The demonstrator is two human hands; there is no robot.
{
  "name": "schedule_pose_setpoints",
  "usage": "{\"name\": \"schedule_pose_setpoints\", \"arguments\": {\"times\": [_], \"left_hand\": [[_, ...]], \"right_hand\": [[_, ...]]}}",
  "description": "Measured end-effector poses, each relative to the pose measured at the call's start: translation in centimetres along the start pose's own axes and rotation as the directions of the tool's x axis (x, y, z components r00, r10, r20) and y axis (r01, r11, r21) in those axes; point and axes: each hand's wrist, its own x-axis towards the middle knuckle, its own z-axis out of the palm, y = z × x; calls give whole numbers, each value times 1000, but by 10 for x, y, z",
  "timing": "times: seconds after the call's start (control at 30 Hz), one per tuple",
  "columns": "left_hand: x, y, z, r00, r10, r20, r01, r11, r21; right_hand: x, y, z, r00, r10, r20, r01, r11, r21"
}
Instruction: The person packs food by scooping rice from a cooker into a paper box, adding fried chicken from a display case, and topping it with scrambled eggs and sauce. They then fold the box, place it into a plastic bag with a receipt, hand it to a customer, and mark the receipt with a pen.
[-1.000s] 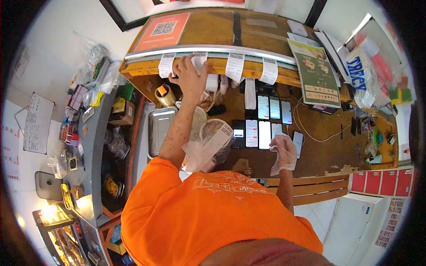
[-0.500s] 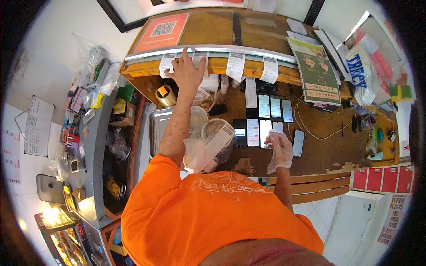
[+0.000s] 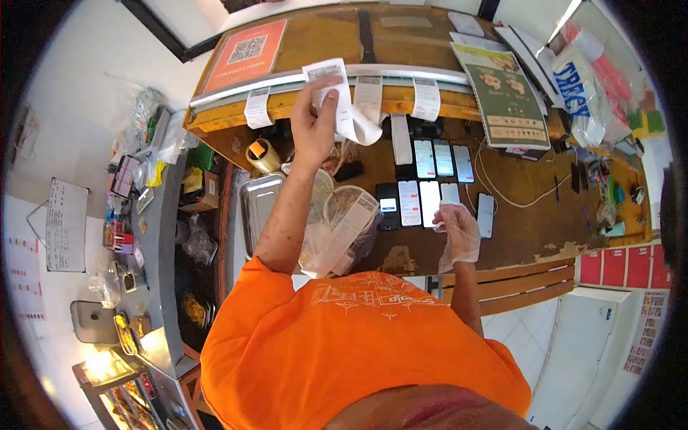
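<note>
My bare left hand is closed on a printed paper receipt, its lower end curling to the right, in front of the shelf's metal rail. Other receipts hang from the rail: one at the left, two at the right. My right hand, in a clear plastic glove, has its fingers drawn together beside several phones on the desk; what they pinch, if anything, I cannot make out. Below my left forearm are a plastic-wrapped food container and a long receipt lying over it.
A metal tray and a tape roll lie at the left. A green menu leans over the shelf edge. White cables cross the wooden desk. A red QR sign lies on the upper shelf.
My left hand has taken a receipt from the rail and drawn it back toward me. My right hand stays beside the phones. The camera view has shifted slightly.
</note>
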Motion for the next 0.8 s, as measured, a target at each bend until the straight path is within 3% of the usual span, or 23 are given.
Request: {"name": "schedule_pose_setpoints", "arguments": {"times": [0.07,0.3,0.37,0.47,0.8], "left_hand": [[-12,-12,4,997,-65,29,63,994,88],[-48,-49,6,999,-44,-14,46,971,234],[-54,-52,4,987,-157,-24,158,950,271],[-55,-61,1,997,-72,-35,79,951,298],[-50,-61,5,994,-78,-79,98,952,289]], "right_hand": [[-1,2,-3,1000,12,-3,-12,1000,1],[-9,11,-14,998,37,-46,-39,999,-29],[-9,18,-19,999,24,-45,-25,1000,-11],[-10,20,-23,999,-6,-39,7,1000,4],[-8,14,-27,1000,-9,-22,10,1000,7]]}}
